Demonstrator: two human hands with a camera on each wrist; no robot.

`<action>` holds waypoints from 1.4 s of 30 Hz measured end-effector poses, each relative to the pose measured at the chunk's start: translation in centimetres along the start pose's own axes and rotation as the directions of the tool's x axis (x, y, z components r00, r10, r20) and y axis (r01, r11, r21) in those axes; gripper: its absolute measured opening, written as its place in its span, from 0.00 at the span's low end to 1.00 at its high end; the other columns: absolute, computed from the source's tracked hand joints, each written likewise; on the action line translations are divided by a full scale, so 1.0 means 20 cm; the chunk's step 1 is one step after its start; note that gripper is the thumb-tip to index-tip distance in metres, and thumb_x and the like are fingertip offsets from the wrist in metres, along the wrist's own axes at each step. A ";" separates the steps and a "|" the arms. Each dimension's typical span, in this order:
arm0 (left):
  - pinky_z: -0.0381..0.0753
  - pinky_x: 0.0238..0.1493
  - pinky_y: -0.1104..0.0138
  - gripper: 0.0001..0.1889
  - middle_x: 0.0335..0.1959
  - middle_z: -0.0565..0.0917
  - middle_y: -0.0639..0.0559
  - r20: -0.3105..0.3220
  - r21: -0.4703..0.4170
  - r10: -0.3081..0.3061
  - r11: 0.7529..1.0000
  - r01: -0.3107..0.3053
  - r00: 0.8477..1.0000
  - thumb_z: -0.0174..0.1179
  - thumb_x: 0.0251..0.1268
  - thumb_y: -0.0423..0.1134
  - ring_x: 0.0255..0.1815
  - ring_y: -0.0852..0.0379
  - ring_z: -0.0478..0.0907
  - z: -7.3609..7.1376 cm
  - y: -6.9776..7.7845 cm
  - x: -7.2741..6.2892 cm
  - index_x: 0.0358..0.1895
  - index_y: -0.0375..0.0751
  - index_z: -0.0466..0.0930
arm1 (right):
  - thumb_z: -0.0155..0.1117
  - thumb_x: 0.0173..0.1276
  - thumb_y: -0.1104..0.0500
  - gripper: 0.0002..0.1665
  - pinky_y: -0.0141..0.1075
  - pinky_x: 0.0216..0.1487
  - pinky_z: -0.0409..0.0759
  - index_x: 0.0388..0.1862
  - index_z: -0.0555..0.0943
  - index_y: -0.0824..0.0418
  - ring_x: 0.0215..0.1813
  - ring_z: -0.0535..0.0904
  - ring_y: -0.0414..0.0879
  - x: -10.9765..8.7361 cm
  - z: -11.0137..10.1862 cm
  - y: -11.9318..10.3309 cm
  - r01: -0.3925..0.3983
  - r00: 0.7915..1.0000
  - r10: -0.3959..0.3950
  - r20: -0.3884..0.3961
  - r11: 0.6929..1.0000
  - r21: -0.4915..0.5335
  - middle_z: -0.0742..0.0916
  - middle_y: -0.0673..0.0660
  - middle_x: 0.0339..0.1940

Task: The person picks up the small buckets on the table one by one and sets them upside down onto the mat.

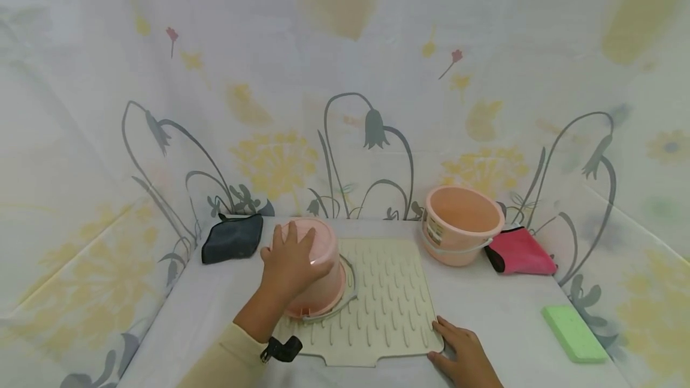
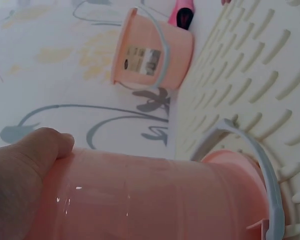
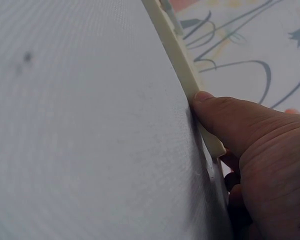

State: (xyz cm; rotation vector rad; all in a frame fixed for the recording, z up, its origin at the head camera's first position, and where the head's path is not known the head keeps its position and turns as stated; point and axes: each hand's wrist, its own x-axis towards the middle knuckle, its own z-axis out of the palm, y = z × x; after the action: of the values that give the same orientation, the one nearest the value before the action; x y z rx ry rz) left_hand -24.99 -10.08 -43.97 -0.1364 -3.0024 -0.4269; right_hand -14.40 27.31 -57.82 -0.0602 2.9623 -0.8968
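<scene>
An upside-down pink bucket (image 1: 323, 292) stands rim down on a cream ribbed mat (image 1: 388, 292), its grey handle (image 2: 270, 175) lying round the rim. My left hand (image 1: 291, 259) grips the bucket's base from above, with the fingers spread over it. In the left wrist view the thumb (image 2: 55, 142) bends at the base's edge. At the mat's near right corner, my right hand (image 1: 460, 352) holds the edge. The right wrist view shows its thumb (image 3: 225, 112) against the mat's rim (image 3: 177, 62); its other fingers are mostly hidden.
A second pink bucket (image 1: 458, 232) stands upright at the back right. Beside it lies a red cloth item (image 1: 520, 253) with black trim. A black pouch-like item (image 1: 232, 239) sits at the back left. A green sponge-like block (image 1: 574, 334) lies at the right.
</scene>
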 end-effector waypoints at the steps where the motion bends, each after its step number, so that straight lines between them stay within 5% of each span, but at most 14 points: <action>1: 0.62 0.65 0.24 0.48 0.85 0.55 0.34 0.001 0.001 0.002 1.000 -0.002 1.000 0.60 0.62 0.75 0.85 0.27 0.44 0.01 0.00 0.00 0.82 0.55 0.64 | 0.81 0.59 0.43 0.44 0.62 0.68 0.74 0.71 0.80 0.61 0.70 0.74 0.62 0.00 0.00 0.00 0.001 1.000 -0.001 -0.001 1.000 -0.001 0.79 0.59 0.76; 9: 0.64 0.63 0.25 0.47 0.85 0.54 0.36 -0.018 -0.035 0.018 0.999 -0.019 1.000 0.60 0.62 0.75 0.85 0.28 0.44 0.03 -0.03 -0.01 0.81 0.56 0.66 | 0.81 0.59 0.43 0.44 0.62 0.68 0.74 0.71 0.80 0.61 0.70 0.74 0.62 0.00 0.00 0.00 -0.008 1.000 0.008 0.006 1.000 -0.011 0.79 0.59 0.76; 17: 0.59 0.67 0.26 0.44 0.85 0.53 0.40 -0.064 -0.199 0.003 0.980 -0.016 0.998 0.64 0.64 0.69 0.84 0.28 0.45 0.03 -0.07 -0.03 0.80 0.55 0.68 | 0.81 0.59 0.42 0.44 0.62 0.68 0.75 0.71 0.80 0.61 0.69 0.74 0.62 0.02 0.01 0.00 -0.015 1.000 0.016 0.019 1.000 -0.018 0.79 0.59 0.76; 27: 0.59 0.67 0.23 0.51 0.83 0.51 0.31 -0.278 -0.370 0.026 0.920 -0.132 0.960 0.70 0.61 0.59 0.81 0.26 0.51 0.14 -0.18 -0.13 0.83 0.44 0.55 | 0.81 0.59 0.43 0.43 0.60 0.67 0.76 0.70 0.81 0.60 0.68 0.75 0.60 0.01 0.01 0.01 -0.004 1.000 0.004 -0.008 1.000 -0.028 0.80 0.58 0.75; 36: 0.52 0.70 0.25 0.65 0.85 0.49 0.38 -0.193 -0.515 -0.102 0.857 -0.012 0.976 0.74 0.54 0.66 0.84 0.32 0.45 0.26 -0.30 -0.27 0.86 0.43 0.41 | 0.81 0.59 0.43 0.43 0.61 0.68 0.75 0.71 0.80 0.60 0.69 0.74 0.61 0.00 0.01 0.01 -0.007 1.000 0.007 -0.004 1.000 -0.024 0.79 0.58 0.75; 42: 0.60 0.70 0.27 0.61 0.81 0.61 0.35 -0.106 -0.453 -0.167 0.886 0.102 0.980 0.69 0.57 0.71 0.81 0.32 0.57 0.33 -0.36 -0.33 0.83 0.36 0.51 | 0.81 0.59 0.43 0.43 0.62 0.68 0.74 0.70 0.80 0.59 0.70 0.74 0.62 0.00 0.01 0.00 -0.001 1.000 0.001 -0.014 1.000 -0.014 0.79 0.58 0.75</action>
State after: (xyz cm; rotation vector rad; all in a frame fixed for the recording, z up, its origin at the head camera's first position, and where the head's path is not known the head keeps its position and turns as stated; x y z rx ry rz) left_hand -19.73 -15.65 -53.02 0.0685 -2.7279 -1.0894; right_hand -14.41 27.25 -57.99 -0.0538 2.9811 -0.8803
